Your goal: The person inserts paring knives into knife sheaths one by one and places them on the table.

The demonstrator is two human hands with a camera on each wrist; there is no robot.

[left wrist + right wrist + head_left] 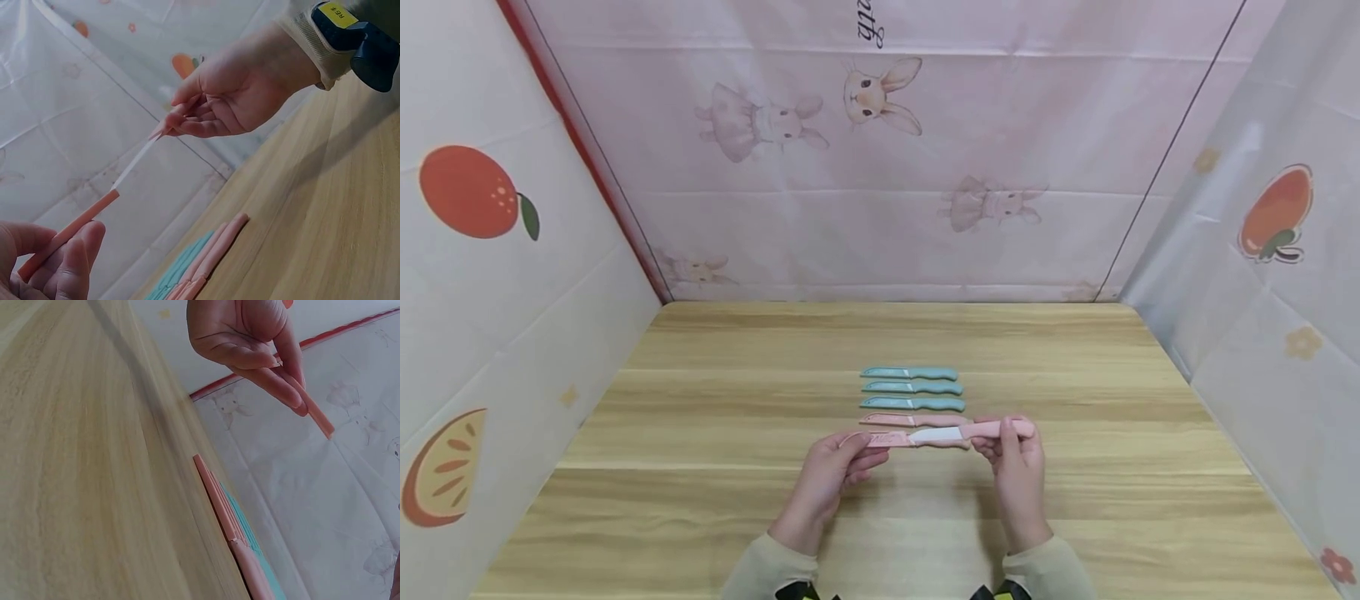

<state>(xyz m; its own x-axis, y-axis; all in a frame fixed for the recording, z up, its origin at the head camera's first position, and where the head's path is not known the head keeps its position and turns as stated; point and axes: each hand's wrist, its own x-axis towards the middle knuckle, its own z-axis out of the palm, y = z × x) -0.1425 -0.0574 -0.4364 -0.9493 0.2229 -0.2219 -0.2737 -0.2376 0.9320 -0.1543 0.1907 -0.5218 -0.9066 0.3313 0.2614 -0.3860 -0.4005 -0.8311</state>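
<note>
My left hand (831,475) pinches a pink knife sheath (889,439) between thumb and fingers. The handle of a pink knife (992,429) is gripped in my right hand (1018,475). Most of its pale blade (136,164) is bare and points at the sheath's mouth; whether the tip is inside, I cannot tell. Both are held above the table, roughly in line. Just beyond and below them lie pink sheathed knives (917,420), one partly covered by the held pieces. Three teal sheathed knives (913,388) lie farther back, parallel in a row.
The wood-grain table (700,408) reaches a pink rabbit-print curtain (880,242) at the back. White fruit-print sheets (482,333) hang along both sides. Dark devices with yellow labels (340,15) are strapped at the wrists.
</note>
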